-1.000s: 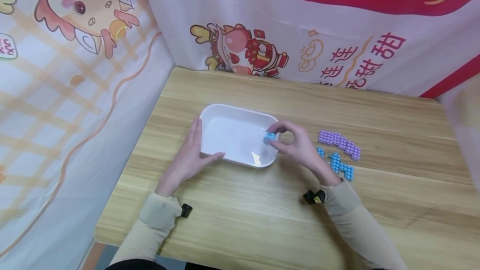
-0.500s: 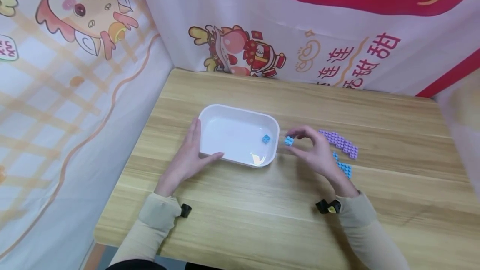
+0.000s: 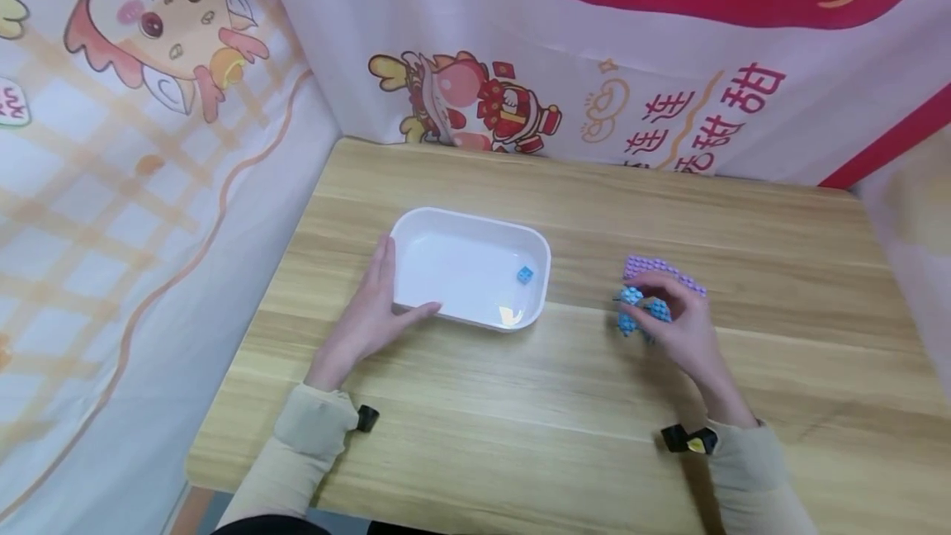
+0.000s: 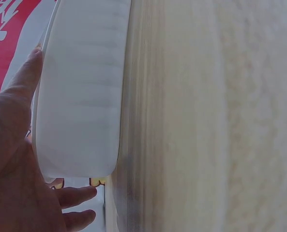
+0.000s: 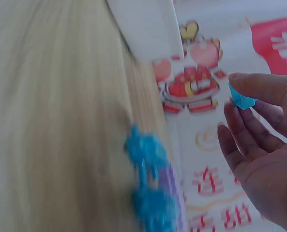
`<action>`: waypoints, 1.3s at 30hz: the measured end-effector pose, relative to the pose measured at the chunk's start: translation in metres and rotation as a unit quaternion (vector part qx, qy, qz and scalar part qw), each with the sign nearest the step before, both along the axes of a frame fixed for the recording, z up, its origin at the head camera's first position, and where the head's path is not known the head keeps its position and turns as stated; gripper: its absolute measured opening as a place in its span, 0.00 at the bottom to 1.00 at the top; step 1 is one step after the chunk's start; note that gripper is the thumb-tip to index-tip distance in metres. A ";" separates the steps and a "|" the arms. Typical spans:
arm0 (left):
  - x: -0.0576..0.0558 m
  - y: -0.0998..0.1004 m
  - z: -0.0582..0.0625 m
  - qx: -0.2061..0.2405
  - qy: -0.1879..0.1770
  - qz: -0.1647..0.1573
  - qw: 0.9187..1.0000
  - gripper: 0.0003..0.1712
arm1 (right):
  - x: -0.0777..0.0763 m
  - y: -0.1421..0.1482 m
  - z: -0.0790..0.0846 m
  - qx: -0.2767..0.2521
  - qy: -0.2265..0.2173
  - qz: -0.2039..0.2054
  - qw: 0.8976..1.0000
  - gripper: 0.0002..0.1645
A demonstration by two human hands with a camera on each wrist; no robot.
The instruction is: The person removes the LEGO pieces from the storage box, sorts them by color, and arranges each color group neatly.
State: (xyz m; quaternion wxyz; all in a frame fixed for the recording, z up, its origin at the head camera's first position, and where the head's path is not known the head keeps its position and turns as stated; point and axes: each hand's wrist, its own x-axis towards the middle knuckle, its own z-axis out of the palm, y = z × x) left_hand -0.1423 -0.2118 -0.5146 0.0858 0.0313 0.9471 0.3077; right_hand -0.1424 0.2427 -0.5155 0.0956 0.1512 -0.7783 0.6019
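Note:
My left hand [image 3: 367, 316] rests against the left end of a white tray [image 3: 470, 217], its fingers straight along the end and its thumb at the front rim. In the left wrist view, the thumb [image 4: 29, 72] lies by the tray's upper edge. A small blue building brick [image 3: 525, 275] lies inside at the right. My right hand [image 3: 687, 324] pinches another blue brick [image 5: 241, 99] between thumb and fingers. In the head view this hand is over the other blue bricks [image 3: 627, 324] on the table, partly hiding them.
Joined purple bricks [image 3: 642, 265] lie just behind the right hand, partly covered by it. The wooden table [image 3: 475, 411] runs back to a printed cloth [image 3: 579, 23]; another printed cloth [image 3: 186, 213] hangs at the left.
From over the tray, my right hand has moved right to the blue bricks, with a brick still in its fingers. One blue brick now lies loose in the tray. The left hand has stayed.

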 end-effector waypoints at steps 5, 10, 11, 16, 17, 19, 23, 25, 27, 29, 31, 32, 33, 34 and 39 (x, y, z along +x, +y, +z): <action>0.000 0.000 0.000 -0.002 -0.005 0.000 1.000 0.81 | 0.014 0.029 -0.009 0.026 -0.012 -0.064 0.998 0.22; -0.001 0.000 0.000 -0.004 -0.002 0.001 1.000 0.81 | 0.028 0.057 -0.020 0.051 -0.030 -0.128 0.990 0.21; 0.000 0.000 0.000 -0.004 -0.001 0.001 1.000 0.81 | 0.031 0.062 -0.022 0.060 -0.034 -0.137 0.988 0.21; -0.001 0.000 0.000 -0.005 0.003 -0.003 1.000 0.80 | 0.042 0.079 -0.027 0.106 -0.059 -0.157 0.980 0.20; -0.001 0.000 0.000 -0.006 0.004 -0.004 1.000 0.80 | 0.044 0.082 -0.028 0.118 -0.067 -0.161 0.978 0.20; -0.001 0.001 -0.001 -0.007 0.004 -0.005 1.000 0.80 | 0.046 0.089 -0.030 0.137 -0.083 -0.163 0.974 0.19; -0.001 0.001 -0.001 -0.006 0.002 -0.005 1.000 0.81 | 0.047 0.101 -0.034 0.164 -0.115 -0.159 0.967 0.19; -0.001 0.001 -0.001 -0.005 0.001 -0.003 1.000 0.81 | 0.047 0.106 -0.036 0.175 -0.122 -0.152 0.965 0.19; -0.001 0.001 -0.001 -0.004 0.000 -0.003 1.000 0.81 | 0.046 0.109 -0.037 0.193 -0.123 -0.143 0.963 0.18; 0.000 0.001 -0.001 -0.003 0.001 -0.003 1.000 0.81 | 0.046 0.111 -0.038 0.213 -0.118 -0.137 0.960 0.18; 0.000 0.001 0.000 -0.003 0.001 -0.004 1.000 0.81 | 0.046 0.111 -0.039 0.228 -0.113 -0.129 0.958 0.17; 0.000 0.001 0.000 -0.003 0.003 -0.004 1.000 0.81 | 0.046 0.111 -0.039 0.234 -0.110 -0.125 0.958 0.17; 0.000 0.001 0.000 -0.003 0.003 -0.004 1.000 0.81 | 0.046 0.111 -0.039 0.238 -0.109 -0.122 0.957 0.17; 0.000 0.001 0.001 -0.003 0.003 -0.004 1.000 0.81 | 0.046 0.111 -0.039 0.240 -0.108 -0.119 0.957 0.17; 0.001 0.001 0.002 0.000 0.001 -0.002 1.000 0.81 | 0.046 0.112 -0.039 0.247 -0.114 -0.108 0.956 0.17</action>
